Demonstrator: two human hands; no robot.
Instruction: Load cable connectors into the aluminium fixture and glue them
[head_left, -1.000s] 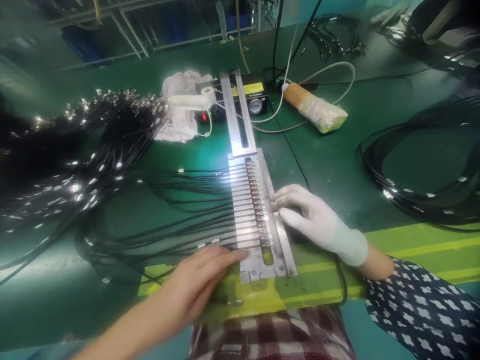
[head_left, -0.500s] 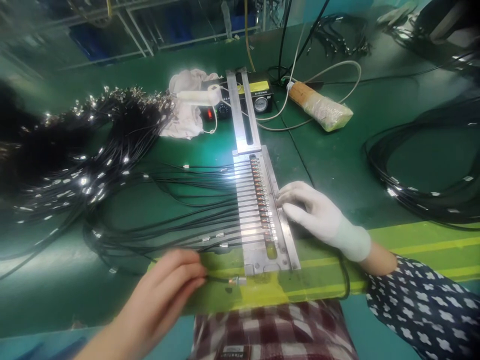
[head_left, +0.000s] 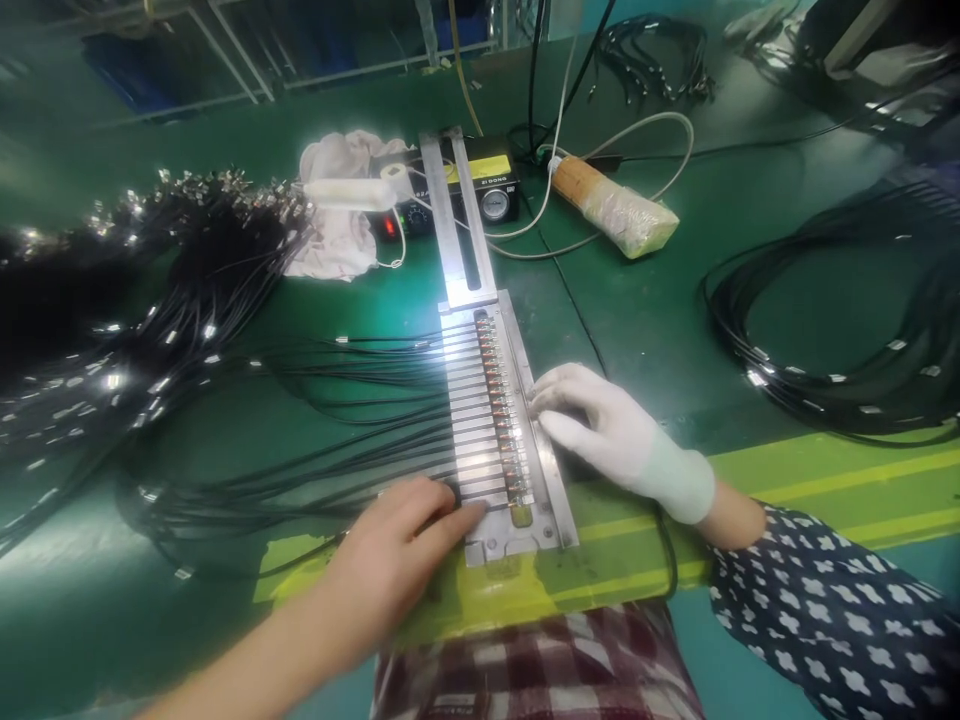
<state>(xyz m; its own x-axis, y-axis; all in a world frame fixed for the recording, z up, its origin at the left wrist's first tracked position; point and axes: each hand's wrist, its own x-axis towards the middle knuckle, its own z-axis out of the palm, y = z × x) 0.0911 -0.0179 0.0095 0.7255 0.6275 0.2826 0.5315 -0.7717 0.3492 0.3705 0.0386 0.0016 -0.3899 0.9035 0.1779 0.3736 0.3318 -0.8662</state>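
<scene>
A long metal fixture [head_left: 474,455] lies on the bench before me, with a row of black cables [head_left: 390,440] in its slots. Their stripped ends and small metal connectors [head_left: 497,395] line up along the channel. My bare left hand [head_left: 405,535] is at the fixture's near end, its fingers closed on a black cable and its thumb lying on the metal by the lowest slots. The end of that cable is hard to make out. My right hand [head_left: 615,430], in a white glove, grips the fixture's right-hand rail with thumb and fingertips together.
Left of the fixture lies a large bundle of black cables [head_left: 217,250]. Behind are a white cloth [head_left: 337,255], a white-handled tool [head_left: 349,194], a black control box [head_left: 495,205] with a gauge and a plastic-wrapped handle [head_left: 615,205]. Coiled cables [head_left: 750,350] lie at right.
My left hand has moved right and up, from below the fixture onto its near end, bringing the cable with it. My right hand keeps its place on the rail. The view has shifted slightly.
</scene>
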